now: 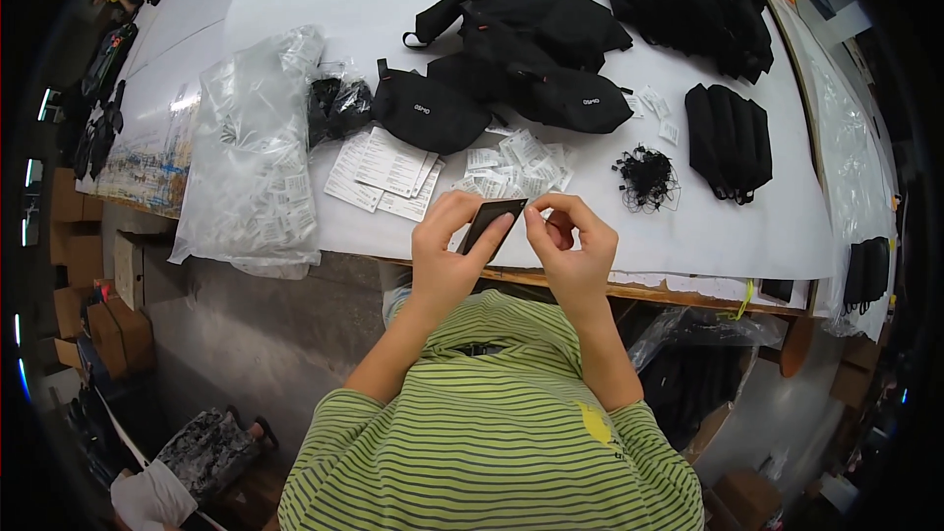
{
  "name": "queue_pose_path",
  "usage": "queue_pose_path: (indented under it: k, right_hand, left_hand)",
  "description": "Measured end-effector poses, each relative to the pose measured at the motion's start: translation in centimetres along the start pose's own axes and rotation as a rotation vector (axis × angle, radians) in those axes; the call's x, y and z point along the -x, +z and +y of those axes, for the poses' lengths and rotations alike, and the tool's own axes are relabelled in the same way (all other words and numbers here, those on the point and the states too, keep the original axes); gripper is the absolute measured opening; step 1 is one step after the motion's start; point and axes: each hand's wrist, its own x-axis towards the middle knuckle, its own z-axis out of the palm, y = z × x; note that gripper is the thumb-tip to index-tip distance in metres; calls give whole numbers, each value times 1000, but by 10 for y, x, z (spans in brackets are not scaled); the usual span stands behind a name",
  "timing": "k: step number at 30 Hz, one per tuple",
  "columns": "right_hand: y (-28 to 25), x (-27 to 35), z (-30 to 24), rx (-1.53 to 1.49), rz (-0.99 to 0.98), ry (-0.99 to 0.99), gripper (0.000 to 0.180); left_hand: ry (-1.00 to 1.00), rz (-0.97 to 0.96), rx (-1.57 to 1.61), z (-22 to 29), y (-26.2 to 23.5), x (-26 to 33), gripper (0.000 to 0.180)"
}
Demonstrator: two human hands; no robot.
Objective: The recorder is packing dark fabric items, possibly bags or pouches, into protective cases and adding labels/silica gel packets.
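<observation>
At the table's near edge, my left hand [442, 248] grips a flat black card-like tag [489, 220] between thumb and fingers. My right hand [580, 254] is pinched close to the tag's upper right corner; whatever its fingertips hold is too small to make out. Just beyond the hands lies a heap of small white printed packets [519, 165]. White printed cards [385, 163] are spread to its left. A tangle of thin black strings [645, 180] sits to the right. Black fabric pouches [430, 116] lie piled behind the packets.
A clear plastic bag [258, 162] full of small white packets hangs slightly over the table edge at left. Beside it is a smaller bag of black items [339, 106]. Black folded goods [728, 145] lie at right, with a larger black pile [683, 5] farther back.
</observation>
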Motion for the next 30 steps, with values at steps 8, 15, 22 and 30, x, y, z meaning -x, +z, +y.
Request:
queue_pose_path:
  k: [8,15,22,30]
  right_hand:
    - [0,-2,4,-25,-15,31,10]
    - [-16,-2,18,-272,-282,135,9]
    - [-13,1,24,-273,-314,136,10]
    - [-24,9,39,-702,-376,425,13]
  left_hand:
    - [-12,-49,1,12,-2,-1,10]
    - [-389,-347,589,-7,-16,-3,23]
    - [-490,-459,593,-14,-11,-2,10]
    - [-327,-441,391,-14,5,-2,10]
